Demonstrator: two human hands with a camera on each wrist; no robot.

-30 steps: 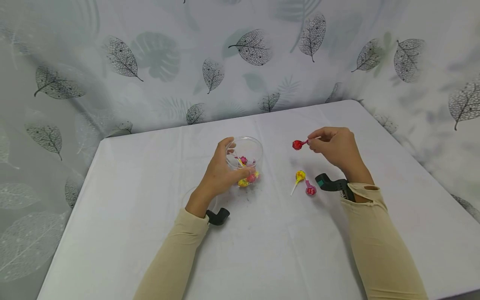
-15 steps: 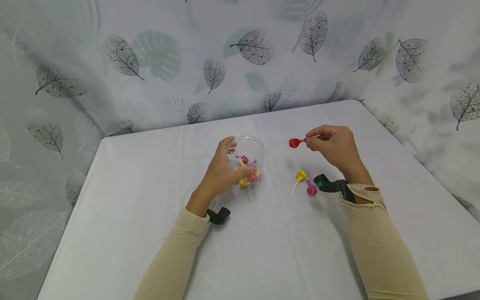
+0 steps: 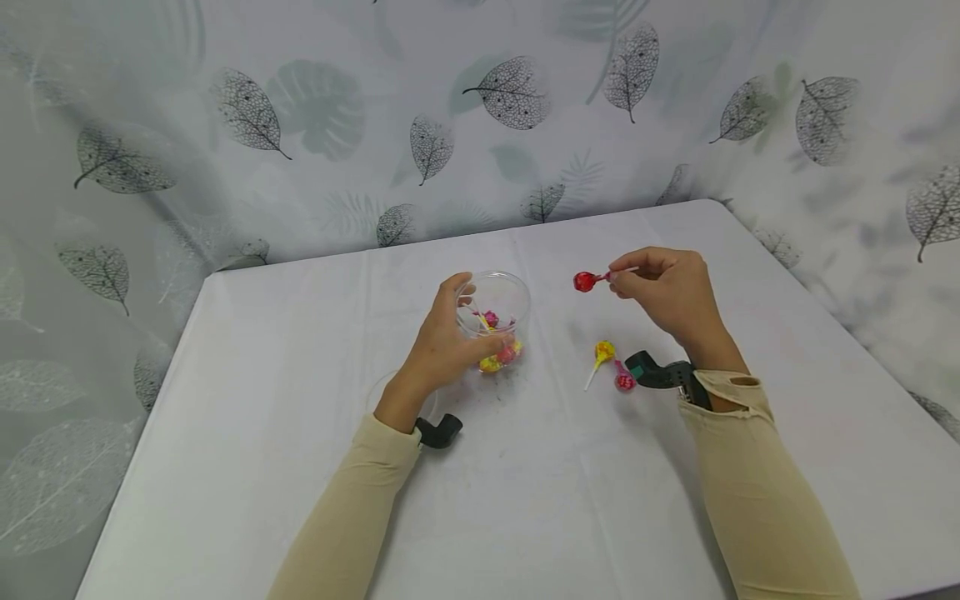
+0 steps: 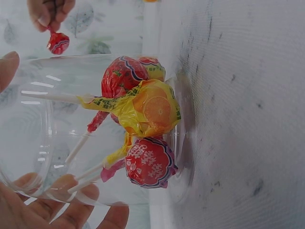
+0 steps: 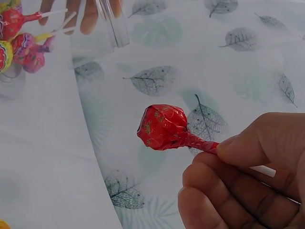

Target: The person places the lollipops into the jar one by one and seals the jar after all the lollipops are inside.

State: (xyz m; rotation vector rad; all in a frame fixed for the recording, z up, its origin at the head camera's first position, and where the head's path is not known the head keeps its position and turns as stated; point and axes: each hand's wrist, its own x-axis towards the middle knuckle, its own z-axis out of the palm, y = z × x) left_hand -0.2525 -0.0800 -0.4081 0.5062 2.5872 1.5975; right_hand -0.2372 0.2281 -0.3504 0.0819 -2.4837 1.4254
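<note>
My left hand (image 3: pixel 442 337) grips a clear plastic jar (image 3: pixel 491 302) from its left side, fingers round the wall and thumb across the front. Inside the jar several wrapped lollipops lie near the bottom, among them a yellow lollipop (image 4: pixel 151 109) with an orange slice printed on it and a red lollipop (image 4: pixel 150 163). To the right, above the table, my right hand (image 3: pixel 667 287) pinches a red lollipop (image 5: pixel 164 128) by its stick between thumb and index finger, its candy head pointing left toward the jar. The jar has no lid on its mouth.
On the white table (image 3: pixel 480 517) a yellow lollipop (image 3: pixel 603 352) and a pink lollipop (image 3: pixel 624 381) lie side by side below my right hand. A clear round lid (image 3: pixel 381 390) lies partly under my left wrist. A leaf-patterned curtain (image 3: pixel 337 183) borders the table's back.
My right hand has moved slightly left and up with the red lollipop, bringing it nearer the jar. My left hand still holds the jar in the same place.
</note>
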